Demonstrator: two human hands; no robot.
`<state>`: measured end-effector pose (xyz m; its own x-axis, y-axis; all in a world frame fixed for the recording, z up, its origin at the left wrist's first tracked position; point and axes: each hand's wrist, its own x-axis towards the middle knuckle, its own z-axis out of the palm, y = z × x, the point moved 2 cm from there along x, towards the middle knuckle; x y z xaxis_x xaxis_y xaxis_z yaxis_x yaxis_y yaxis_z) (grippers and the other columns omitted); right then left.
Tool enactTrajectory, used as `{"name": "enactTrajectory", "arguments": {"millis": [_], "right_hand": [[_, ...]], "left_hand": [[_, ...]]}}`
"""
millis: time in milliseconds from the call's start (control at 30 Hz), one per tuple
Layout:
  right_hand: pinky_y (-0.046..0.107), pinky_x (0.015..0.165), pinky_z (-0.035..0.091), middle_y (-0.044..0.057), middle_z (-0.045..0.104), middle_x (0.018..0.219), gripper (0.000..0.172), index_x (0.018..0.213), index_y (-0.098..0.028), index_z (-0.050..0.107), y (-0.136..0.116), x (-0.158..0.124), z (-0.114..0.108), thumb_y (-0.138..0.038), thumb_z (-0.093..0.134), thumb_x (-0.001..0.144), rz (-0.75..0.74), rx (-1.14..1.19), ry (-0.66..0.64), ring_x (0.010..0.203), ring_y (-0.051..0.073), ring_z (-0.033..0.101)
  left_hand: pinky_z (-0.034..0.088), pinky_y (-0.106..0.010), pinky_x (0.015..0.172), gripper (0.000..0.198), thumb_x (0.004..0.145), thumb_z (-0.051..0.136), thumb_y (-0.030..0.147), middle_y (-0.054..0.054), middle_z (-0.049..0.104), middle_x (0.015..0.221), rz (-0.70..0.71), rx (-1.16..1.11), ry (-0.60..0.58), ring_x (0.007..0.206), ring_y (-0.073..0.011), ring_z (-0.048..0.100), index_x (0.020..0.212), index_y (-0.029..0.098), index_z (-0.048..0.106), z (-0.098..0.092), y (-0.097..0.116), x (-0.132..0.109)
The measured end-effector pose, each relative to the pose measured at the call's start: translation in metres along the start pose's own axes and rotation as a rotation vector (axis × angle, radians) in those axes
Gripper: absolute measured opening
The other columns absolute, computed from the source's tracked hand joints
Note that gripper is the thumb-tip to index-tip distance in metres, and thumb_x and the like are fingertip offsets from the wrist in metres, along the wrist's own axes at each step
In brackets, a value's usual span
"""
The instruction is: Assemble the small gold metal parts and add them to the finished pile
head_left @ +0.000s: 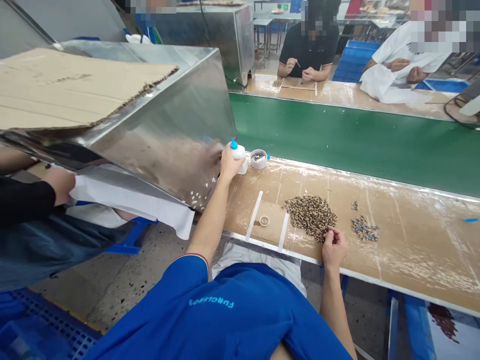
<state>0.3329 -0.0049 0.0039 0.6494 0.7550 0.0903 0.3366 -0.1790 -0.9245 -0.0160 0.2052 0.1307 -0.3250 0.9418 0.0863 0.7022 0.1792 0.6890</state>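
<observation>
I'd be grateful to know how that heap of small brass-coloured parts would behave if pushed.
The heap of brass-coloured parts would probably spread easily, since the pieces lie loose, and, if solid metal, feel heavy for their size.

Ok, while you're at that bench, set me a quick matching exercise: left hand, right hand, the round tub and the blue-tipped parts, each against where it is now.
1. left hand
2. right hand
3. round tub
4. blue-tipped parts

A. Lying to the right of the brass parts pile
B. Standing beside the white squeeze bottle
C. Gripping that bottle
D. At the pile's near edge

Pairs: 1-C, 2-D, 3-B, 4-A.
</observation>
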Motion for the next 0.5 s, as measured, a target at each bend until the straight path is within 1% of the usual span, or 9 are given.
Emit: {"name": "enactTrajectory", "arguments": {"millis": [67, 133, 233, 267, 300, 333, 400, 467, 500], "right_hand": [[0.034, 0.066, 0.046, 0.004, 0.063, 0.066, 0.044, 0.089, -0.017, 0.065, 0.000, -0.001, -0.001, -0.058, 0.052, 0.079, -0.006, 0.003, 0.003, 0.064, 0.021, 0.059], [0.034, 0.066, 0.047, 0.003, 0.063, 0.066, 0.041, 0.088, -0.018, 0.064, 0.001, -0.001, -0.002, -0.056, 0.054, 0.079, -0.012, 0.012, 0.017, 0.064, 0.021, 0.060], [0.034, 0.064, 0.048, 0.002, 0.061, 0.064, 0.036, 0.087, -0.019, 0.062, 0.004, -0.001, -0.004, -0.054, 0.056, 0.080, -0.025, 0.018, 0.053, 0.063, 0.021, 0.060], [0.034, 0.064, 0.047, 0.001, 0.060, 0.063, 0.035, 0.087, -0.019, 0.062, 0.005, 0.000, -0.004, -0.054, 0.057, 0.080, -0.028, 0.015, 0.066, 0.062, 0.021, 0.059], [0.034, 0.063, 0.047, 0.001, 0.060, 0.063, 0.035, 0.086, -0.020, 0.062, 0.006, 0.001, -0.004, -0.053, 0.057, 0.079, -0.027, 0.010, 0.077, 0.061, 0.021, 0.059], [0.034, 0.062, 0.047, 0.001, 0.059, 0.062, 0.034, 0.086, -0.020, 0.061, 0.007, 0.002, -0.003, -0.053, 0.058, 0.079, -0.024, 0.004, 0.086, 0.060, 0.020, 0.058], [0.034, 0.061, 0.047, 0.001, 0.059, 0.062, 0.034, 0.085, -0.020, 0.061, 0.008, 0.003, -0.002, -0.054, 0.058, 0.078, -0.019, -0.011, 0.094, 0.059, 0.021, 0.058], [0.035, 0.061, 0.047, 0.001, 0.059, 0.062, 0.036, 0.084, -0.020, 0.061, 0.007, 0.003, -0.001, -0.055, 0.058, 0.076, -0.013, -0.026, 0.102, 0.059, 0.021, 0.058], [0.035, 0.061, 0.048, 0.002, 0.059, 0.062, 0.036, 0.084, -0.020, 0.061, 0.007, 0.003, -0.001, -0.055, 0.058, 0.076, -0.009, -0.030, 0.106, 0.059, 0.021, 0.059]], "left_hand": [[0.035, -0.045, 0.119, 0.087, 0.081, 0.068, 0.024, -0.020, 0.047, 0.150, 0.041, -0.043, -0.052, 0.146, -0.0337, 0.039, 0.156, 0.018, 0.025, -0.011, -0.002, -0.018], [0.036, -0.044, 0.119, 0.083, 0.081, 0.066, 0.032, -0.017, 0.043, 0.155, 0.130, -0.080, -0.185, 0.150, -0.0325, 0.035, 0.156, 0.022, 0.031, -0.037, -0.009, -0.047], [0.049, -0.039, 0.107, 0.066, 0.078, 0.065, 0.053, -0.005, 0.055, 0.150, 0.198, -0.131, -0.595, 0.139, -0.0294, 0.050, 0.141, 0.036, 0.055, -0.096, -0.034, -0.110], [0.053, -0.039, 0.101, 0.060, 0.077, 0.066, 0.057, -0.003, 0.064, 0.140, 0.150, -0.131, -0.721, 0.130, -0.0286, 0.059, 0.134, 0.041, 0.061, -0.118, -0.045, -0.132], [0.057, -0.040, 0.092, 0.054, 0.076, 0.064, 0.060, -0.003, 0.072, 0.126, 0.064, -0.149, -0.755, 0.117, -0.0282, 0.067, 0.128, 0.043, 0.066, -0.140, -0.058, -0.150], [0.058, -0.041, 0.086, 0.052, 0.076, 0.062, 0.062, -0.004, 0.076, 0.115, -0.007, -0.176, -0.695, 0.107, -0.0280, 0.071, 0.124, 0.045, 0.067, -0.160, -0.070, -0.162], [0.058, -0.044, 0.081, 0.041, 0.078, 0.057, 0.064, 0.001, 0.078, 0.105, -0.074, -0.212, -0.344, 0.097, -0.0273, 0.073, 0.113, 0.048, 0.071, -0.193, -0.090, -0.166], [0.058, -0.044, 0.083, 0.032, 0.087, 0.049, 0.056, 0.005, 0.078, 0.100, -0.164, -0.159, 0.011, 0.100, -0.0256, 0.072, 0.110, 0.047, 0.069, -0.206, -0.105, -0.147], [0.059, -0.043, 0.086, 0.032, 0.091, 0.045, 0.047, 0.005, 0.077, 0.100, -0.225, -0.075, 0.122, 0.102, -0.0242, 0.071, 0.114, 0.044, 0.067, -0.204, -0.110, -0.131]]}}
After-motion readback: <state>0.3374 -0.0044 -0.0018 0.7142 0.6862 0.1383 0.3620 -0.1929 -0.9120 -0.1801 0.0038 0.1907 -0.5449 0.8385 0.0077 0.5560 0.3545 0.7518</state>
